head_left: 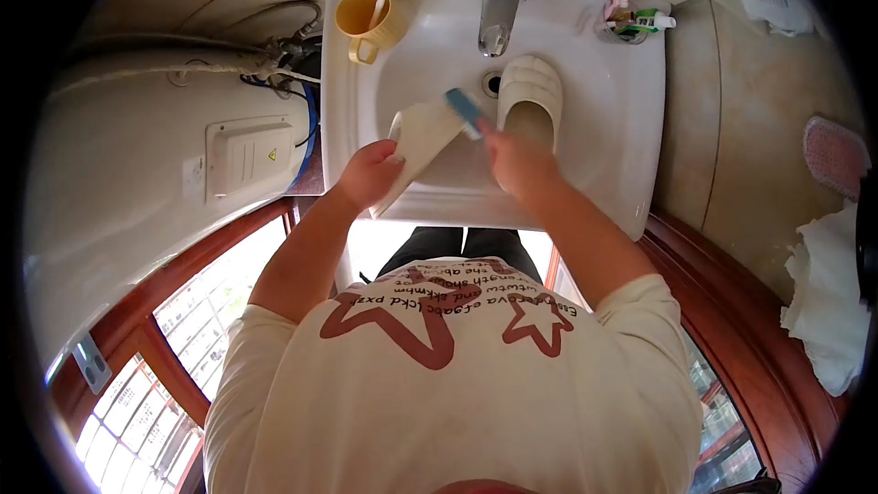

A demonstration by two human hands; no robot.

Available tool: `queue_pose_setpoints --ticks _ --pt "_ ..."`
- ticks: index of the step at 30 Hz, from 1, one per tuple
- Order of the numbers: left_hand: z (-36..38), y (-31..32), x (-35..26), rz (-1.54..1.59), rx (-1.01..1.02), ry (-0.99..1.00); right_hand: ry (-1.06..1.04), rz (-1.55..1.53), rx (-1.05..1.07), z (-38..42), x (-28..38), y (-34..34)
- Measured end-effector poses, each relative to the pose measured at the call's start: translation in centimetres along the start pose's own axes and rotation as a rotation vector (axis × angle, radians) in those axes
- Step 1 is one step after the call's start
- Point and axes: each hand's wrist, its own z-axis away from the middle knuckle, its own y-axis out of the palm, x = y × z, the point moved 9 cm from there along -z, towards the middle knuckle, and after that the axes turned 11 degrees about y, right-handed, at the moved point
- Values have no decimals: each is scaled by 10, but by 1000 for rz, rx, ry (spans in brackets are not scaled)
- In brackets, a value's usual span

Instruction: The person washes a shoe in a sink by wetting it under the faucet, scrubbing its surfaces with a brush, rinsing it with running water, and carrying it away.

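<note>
My left hand (372, 173) is closed around a white slipper (422, 139), tilted on its side over the front of the sink (640, 151). In my right hand (521, 163) is a blue scrub brush (464, 106), its pale bristles turned down close by the slipper's upper edge. A second white slipper (532, 82) lies in the basin beside the drain (492, 83), toe toward the faucet. My right hand partly hides its heel end.
A chrome faucet (498, 14) reaches over the basin. On the rim stand a yellow mug (366, 18) with a toothbrush at the left and a cup of toothpaste tubes (626, 27) at the right. A pink sponge-like pad (834, 155) lies farther right.
</note>
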Motion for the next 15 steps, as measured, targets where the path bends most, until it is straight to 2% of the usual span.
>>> queue_pose_setpoints --ticks 1,2,4,6,8,10,12,13,15 --pt "-1 10 0 -27 123 -74 0 2 -1 -3 -3 1" --pt "-2 12 -13 -253 134 -4 -6 -44 12 -7 -6 5" --pt "-5 10 -6 -224 122 38 -14 -91 29 4 5 2" --pt "-3 10 -4 -190 109 69 -317 -130 209 55 63 0" --pt "2 9 0 -187 127 -9 -279 -63 155 31 46 11" --pt "2 9 -3 -164 92 18 -241 5 87 -1 29 13" --pt "4 9 -10 -139 65 42 101 -88 0 -28 -10 6" --pt "2 8 -17 -244 91 39 96 -88 -6 -21 -1 -1" --pt "2 10 -16 -339 133 24 -112 -59 181 24 39 10"
